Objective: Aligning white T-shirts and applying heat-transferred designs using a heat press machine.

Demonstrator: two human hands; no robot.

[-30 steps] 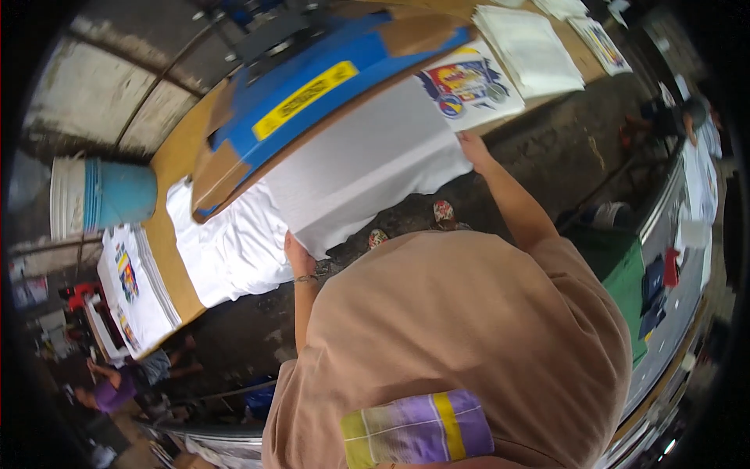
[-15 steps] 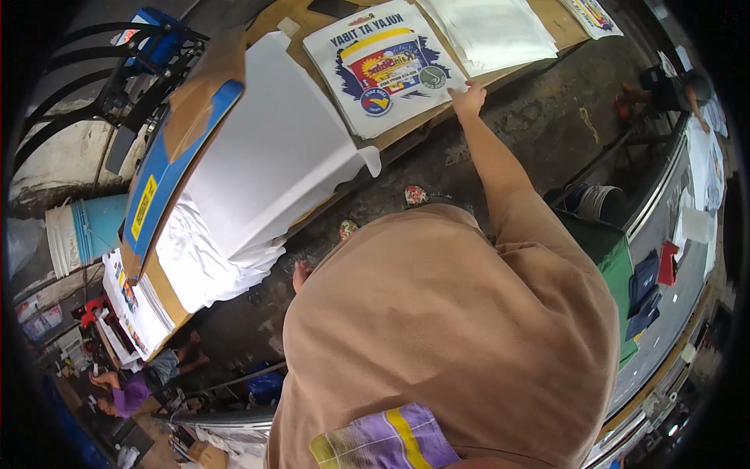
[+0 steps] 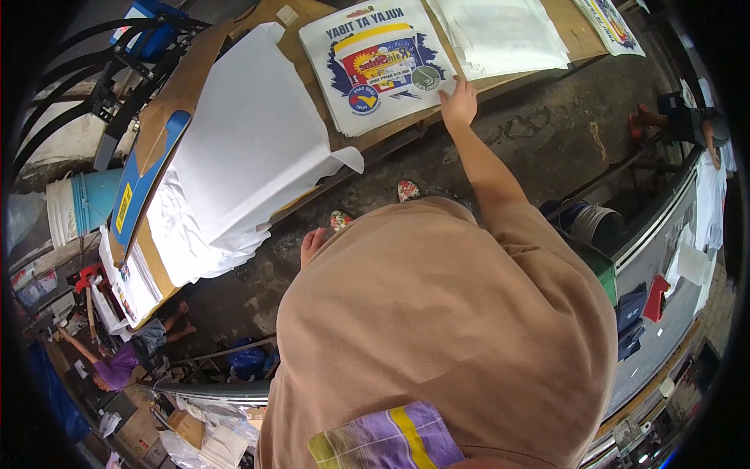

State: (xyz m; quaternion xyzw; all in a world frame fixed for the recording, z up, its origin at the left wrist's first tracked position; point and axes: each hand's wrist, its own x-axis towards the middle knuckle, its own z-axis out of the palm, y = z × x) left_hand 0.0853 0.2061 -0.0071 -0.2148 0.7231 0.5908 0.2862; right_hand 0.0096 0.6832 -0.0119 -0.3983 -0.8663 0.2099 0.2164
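My right hand (image 3: pixel 459 105) reaches to the near right corner of a stack of white printed sheets (image 3: pixel 375 113). Its thumb and fingers are apart, with the tips touching the stack's edge; no sheet is visibly lifted. The top sheet bears a mirrored print in blue, yellow and red, with a green round badge. Low beside my body, my left hand (image 3: pixel 312 244) shows only in part past my brown shirt. Its visible fingers are a little apart and nothing shows in them.
Right of the stack lie blank white sheets (image 3: pixel 508 39) on the brown table (image 3: pixel 422 117). At left, white cloth (image 3: pixel 250 133) covers a platform beside a blue-edged panel (image 3: pixel 144 187) and black curved metal arms (image 3: pixel 70 86). A person in purple (image 3: pixel 117 367) is at lower left, another person (image 3: pixel 691 125) far right.
My right hand has shifted slightly left and down along the stack's corner. More of my left hand shows beside my body. The view has shifted; the person in purple has stretched an arm out.
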